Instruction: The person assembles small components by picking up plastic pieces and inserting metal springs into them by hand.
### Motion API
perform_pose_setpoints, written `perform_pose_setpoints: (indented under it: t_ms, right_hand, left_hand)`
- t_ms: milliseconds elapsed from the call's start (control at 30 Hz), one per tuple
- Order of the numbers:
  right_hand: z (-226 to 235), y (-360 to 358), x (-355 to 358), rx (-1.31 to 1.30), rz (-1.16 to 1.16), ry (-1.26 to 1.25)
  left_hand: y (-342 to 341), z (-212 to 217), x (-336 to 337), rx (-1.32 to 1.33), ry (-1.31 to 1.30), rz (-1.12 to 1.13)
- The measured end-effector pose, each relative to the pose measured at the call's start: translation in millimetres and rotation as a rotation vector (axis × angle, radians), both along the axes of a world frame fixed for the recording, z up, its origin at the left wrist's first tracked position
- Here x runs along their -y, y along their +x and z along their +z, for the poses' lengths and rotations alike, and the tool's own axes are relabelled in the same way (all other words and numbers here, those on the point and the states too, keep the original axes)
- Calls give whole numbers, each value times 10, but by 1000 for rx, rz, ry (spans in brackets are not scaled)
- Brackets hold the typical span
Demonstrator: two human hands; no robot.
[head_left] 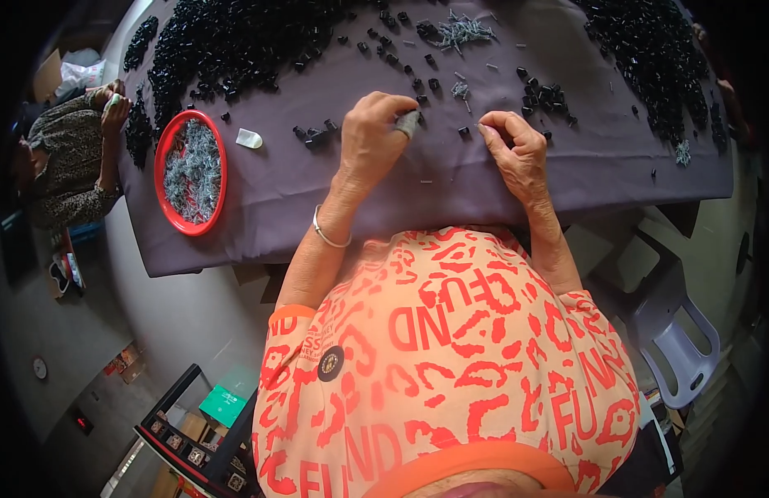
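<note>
Above the table's near middle, my left hand is closed, a grey cover on one finger. At its fingertips shows the dark edge of what looks like a small black plastic part. To its right, my right hand has thumb and forefinger pinched together; anything between them is too small to make out. Between the hands lies a single black plastic piece. A thin grey metal piece rests nearer to me. Just beyond my hands is a little cluster of thin grey metal pieces.
A red-rimmed basin of grey metal pieces stands left, near a white finger-shaped cover. Large heaps of black parts cover the far left and far right of the purple-grey tablecloth. Another person sits left; a plastic chair stands right.
</note>
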State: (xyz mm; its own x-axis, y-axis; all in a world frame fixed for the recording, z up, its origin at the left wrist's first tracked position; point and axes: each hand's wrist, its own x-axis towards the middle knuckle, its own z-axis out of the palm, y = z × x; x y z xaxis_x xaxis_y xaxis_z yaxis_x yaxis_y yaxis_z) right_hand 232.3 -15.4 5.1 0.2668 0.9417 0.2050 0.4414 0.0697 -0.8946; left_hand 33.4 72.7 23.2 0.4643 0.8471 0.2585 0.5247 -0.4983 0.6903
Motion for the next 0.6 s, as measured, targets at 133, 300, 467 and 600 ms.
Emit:
perform_pose_setpoints:
  t_ms: [133,300,467,600]
  right_hand:
    - [17,-29,-6,38,11,22]
    - [-36,-38,-2,171,14,78]
    - [11,-50,6,134,17,63]
    - [160,-116,0,-108,47,-47]
  left_hand:
    - [-77,-73,-10,413,-428,156]
    - [-48,-132,105,109,-120,144]
    - [-55,-195,89,73,174,82]
    - [-171,-32,171,637,-680,250]
